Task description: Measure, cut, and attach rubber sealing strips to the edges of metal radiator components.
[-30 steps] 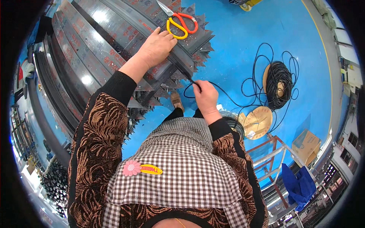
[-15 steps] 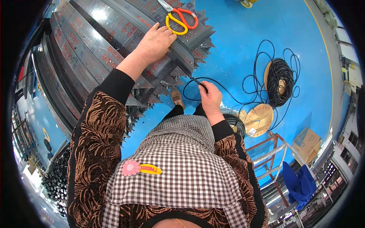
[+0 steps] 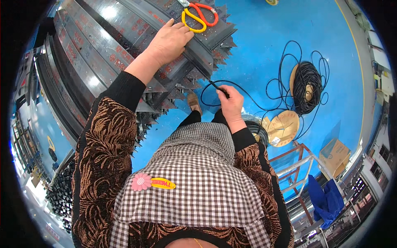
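Note:
My left hand [image 3: 170,42] lies flat, its fingers stretched out, on the top one of a stack of long dark profiles [image 3: 120,38] with ragged, pointed ends. Just beyond its fingertips rest scissors [image 3: 193,25] with one yellow and one red handle. My right hand [image 3: 231,101] pinches a thin black cord [image 3: 218,87] between thumb and fingers. The cord's front part reaches up to the near end of the top profile; whether it is inside the profile I cannot tell. Behind my right hand the cord loops over the blue floor toward a tangled coil.
On the right, a large tangle of black cord [image 3: 308,93] sits on a spool. Nearer are a round cardboard disc [image 3: 285,127] and another black coil [image 3: 255,131]. A metal frame [image 3: 295,165], a carton [image 3: 334,153] and blue cloth [image 3: 324,202] stand at the lower right.
The whole view has shifted slightly. My left hand stays on the profiles and my right hand keeps its pinch on the cord, with barely any movement.

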Motion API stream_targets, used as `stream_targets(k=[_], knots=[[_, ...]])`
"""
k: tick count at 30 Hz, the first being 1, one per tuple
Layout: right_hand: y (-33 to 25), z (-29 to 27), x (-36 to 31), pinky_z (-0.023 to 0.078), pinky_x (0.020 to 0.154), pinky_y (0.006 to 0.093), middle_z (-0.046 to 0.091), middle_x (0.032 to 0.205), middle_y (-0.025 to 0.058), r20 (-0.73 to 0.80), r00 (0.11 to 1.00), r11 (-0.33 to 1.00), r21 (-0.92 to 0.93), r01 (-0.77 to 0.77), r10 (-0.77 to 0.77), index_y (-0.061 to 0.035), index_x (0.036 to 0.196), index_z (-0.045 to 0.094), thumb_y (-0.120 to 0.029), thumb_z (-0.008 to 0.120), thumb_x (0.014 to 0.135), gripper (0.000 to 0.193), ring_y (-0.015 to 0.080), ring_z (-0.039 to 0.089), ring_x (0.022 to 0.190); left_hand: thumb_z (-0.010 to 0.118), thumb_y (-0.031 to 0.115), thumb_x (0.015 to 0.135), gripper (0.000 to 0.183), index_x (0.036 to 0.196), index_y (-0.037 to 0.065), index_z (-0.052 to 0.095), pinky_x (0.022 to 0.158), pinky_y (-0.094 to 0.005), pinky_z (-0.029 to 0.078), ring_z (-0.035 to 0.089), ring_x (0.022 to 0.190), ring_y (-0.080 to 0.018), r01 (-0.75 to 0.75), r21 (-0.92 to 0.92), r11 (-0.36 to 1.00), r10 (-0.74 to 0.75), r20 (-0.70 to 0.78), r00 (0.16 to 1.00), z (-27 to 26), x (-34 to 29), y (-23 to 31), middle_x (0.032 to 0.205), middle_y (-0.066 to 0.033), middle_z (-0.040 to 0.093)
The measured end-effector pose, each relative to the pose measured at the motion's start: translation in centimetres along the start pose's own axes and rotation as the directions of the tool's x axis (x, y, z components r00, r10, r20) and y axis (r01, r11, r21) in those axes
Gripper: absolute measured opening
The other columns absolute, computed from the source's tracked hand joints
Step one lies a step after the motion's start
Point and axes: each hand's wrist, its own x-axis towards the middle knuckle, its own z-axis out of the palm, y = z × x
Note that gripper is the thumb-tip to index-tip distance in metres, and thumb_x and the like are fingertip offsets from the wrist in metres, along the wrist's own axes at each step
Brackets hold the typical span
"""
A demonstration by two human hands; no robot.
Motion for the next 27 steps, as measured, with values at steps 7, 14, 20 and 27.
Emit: stream_targets(k=[7, 14, 20, 27], knots=[[0.0, 0.0, 0.0, 0.042, 0.057, 0.0269, 0.062, 0.073, 0.0021, 0.010, 0.998, 0.998, 0.003, -0.060, 0.060, -0.0042, 0.084, 0.065, -0.005, 0.066, 0.071, 0.013, 0.0167, 0.052, 0.059, 0.068, 0.013, 0.068, 0.027, 0.095, 0.013, 0.059, 0.098, -0.0383, 0.037, 0.055, 0.103, -0.0194, 0.004, -0.003, 1.000, -0.004, -0.008, 1.000, 0.1, 0.0, 0.2, 0.100, -0.0023, 0.061], [0.1, -0.3, 0.4, 0.042, 0.055, 0.0225, 0.064, 0.073, 0.0037, 0.036, 0.999, 1.000, -0.029, -0.013, 0.014, 0.0011, 0.087, 0.066, -0.003, 0.067, 0.073, 0.014, 0.0113, 0.051, 0.058, 0.068, 0.013, 0.068, 0.025, 0.092, 0.014, 0.060, 0.097, -0.0366, 0.037, 0.055, 0.101, -0.0181, 0.007, 0.022, 1.000, -0.005, -0.063, 0.998, 0.1, 0.0, 0.2, 0.098, -0.0008, 0.062], [0.1, -0.5, 0.0, 0.042, 0.055, 0.0233, 0.063, 0.073, 0.0035, 0.063, 0.998, 0.999, 0.012, -0.030, 0.029, 0.0002, 0.087, 0.066, -0.003, 0.067, 0.074, 0.014, 0.0120, 0.051, 0.059, 0.070, 0.009, 0.064, 0.041, 0.102, 0.011, 0.057, 0.102, -0.0377, 0.035, 0.052, 0.110, -0.0187, 0.046, -0.051, 0.998, -0.043, 0.054, 0.998, -0.8, -0.2, 0.0, 0.110, -0.0006, 0.060], [-0.7, 0.0, -0.2, 0.042, 0.055, 0.0270, 0.062, 0.073, 0.0041, 0.034, 0.999, 1.000, 0.023, 0.020, -0.021, -0.0029, 0.087, 0.066, -0.005, 0.068, 0.072, 0.015, 0.0158, 0.052, 0.059, 0.069, 0.009, 0.063, 0.038, 0.099, 0.011, 0.057, 0.103, -0.0369, 0.034, 0.052, 0.109, -0.0183, 0.069, -0.044, 0.997, -0.069, 0.003, 0.998, -0.7, -0.1, 0.9, 0.108, -0.0005, 0.060]])
